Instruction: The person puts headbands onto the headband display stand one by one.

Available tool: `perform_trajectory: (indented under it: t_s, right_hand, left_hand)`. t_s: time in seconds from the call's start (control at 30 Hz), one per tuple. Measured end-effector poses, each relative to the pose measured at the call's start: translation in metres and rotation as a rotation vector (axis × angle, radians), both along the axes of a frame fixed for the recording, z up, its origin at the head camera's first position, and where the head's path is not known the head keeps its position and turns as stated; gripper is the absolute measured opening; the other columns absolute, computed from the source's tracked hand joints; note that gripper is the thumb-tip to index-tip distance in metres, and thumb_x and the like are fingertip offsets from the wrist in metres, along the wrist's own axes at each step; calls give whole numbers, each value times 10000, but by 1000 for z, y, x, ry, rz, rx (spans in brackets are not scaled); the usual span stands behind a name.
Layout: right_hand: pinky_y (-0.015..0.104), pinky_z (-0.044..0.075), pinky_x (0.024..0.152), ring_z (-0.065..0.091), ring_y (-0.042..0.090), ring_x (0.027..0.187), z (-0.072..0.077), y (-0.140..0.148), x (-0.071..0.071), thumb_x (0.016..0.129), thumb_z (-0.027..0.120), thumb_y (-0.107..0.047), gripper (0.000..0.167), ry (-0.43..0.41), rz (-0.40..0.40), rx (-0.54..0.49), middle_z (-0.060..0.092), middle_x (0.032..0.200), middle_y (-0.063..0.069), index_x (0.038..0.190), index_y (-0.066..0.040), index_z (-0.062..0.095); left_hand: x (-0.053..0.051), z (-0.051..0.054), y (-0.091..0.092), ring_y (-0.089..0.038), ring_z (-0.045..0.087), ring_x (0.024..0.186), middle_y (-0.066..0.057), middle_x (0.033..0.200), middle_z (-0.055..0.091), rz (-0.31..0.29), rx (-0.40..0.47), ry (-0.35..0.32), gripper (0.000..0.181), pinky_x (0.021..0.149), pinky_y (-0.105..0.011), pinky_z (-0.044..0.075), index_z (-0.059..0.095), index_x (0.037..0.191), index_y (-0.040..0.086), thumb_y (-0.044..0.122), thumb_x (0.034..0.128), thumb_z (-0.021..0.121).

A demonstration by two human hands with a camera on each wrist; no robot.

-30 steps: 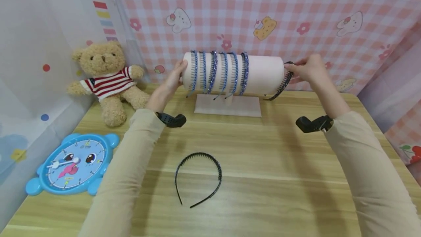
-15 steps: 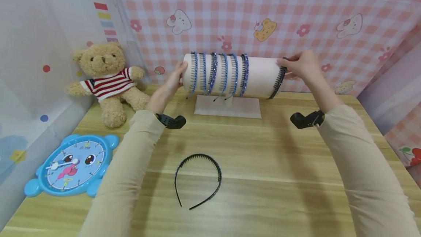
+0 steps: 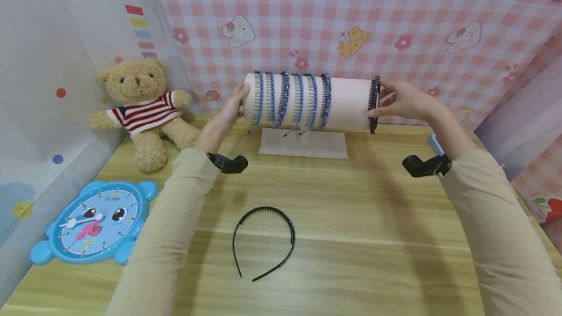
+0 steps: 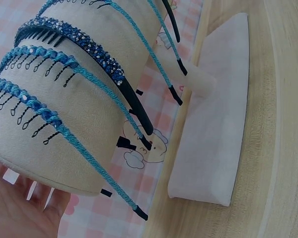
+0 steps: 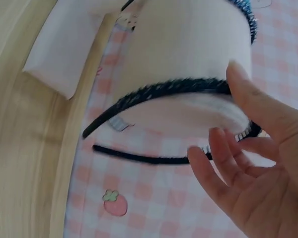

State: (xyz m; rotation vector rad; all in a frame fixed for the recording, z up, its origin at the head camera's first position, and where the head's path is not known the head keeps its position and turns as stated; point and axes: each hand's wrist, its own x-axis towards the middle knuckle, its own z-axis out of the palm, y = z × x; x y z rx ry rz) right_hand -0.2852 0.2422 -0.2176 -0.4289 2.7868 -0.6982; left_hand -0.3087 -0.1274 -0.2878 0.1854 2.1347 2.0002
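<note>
A pale headband display stand (image 3: 351, 101), a padded roll on a base, carries several blue headbands (image 3: 298, 101) along its left and middle. My left hand (image 3: 231, 104) holds the roll's left end; in the left wrist view its fingers (image 4: 39, 198) lie against that end. At the right end a dark glittery headband (image 3: 374, 104) sits around the roll's rim. My right hand (image 3: 401, 101) grips this headband, its thumb on the outer side and the other fingers by the roll's end face. In the right wrist view the dark headband's (image 5: 159, 89) two tips stick out past the roll.
Another dark headband (image 3: 287, 252) lies on the wooden table (image 3: 351, 267). To the left are a teddy bear (image 3: 140, 106) in a striped sweater and a blue toy clock (image 3: 98, 223). A small blue object (image 3: 434, 144) is partly hidden behind my right forearm. A checked curtain hangs behind.
The dark headband has moved left onto the roll's right end and now stands nearly upright instead of slanting. My right hand has shifted from its top to lower down its side. My left hand stays put.
</note>
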Motion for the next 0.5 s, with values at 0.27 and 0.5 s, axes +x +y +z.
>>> perform_trajectory:
  t_s: [0.27,0.5]
  right_hand:
    - [579,301,1011,277,464,1298,-8,7,-2,793,695,-363,1026,47,9,-68,173,1476,271,1479,-133,-33]
    - [615,184,1048,132,419,1376,-13,13,-2,782,709,-349,1015,69,51,-96,89,1518,219,1482,-167,-3]
  left_hand:
    - [-1,-1,0,-227,266,1310,-112,1440,275,-7,7,10,529,1019,-362,254,77,1459,170,393,993,189]
    - [1,0,0,-232,252,1318,-111,1449,264,-11,-2,15,538,1044,-382,233,68,1462,170,400,991,190]
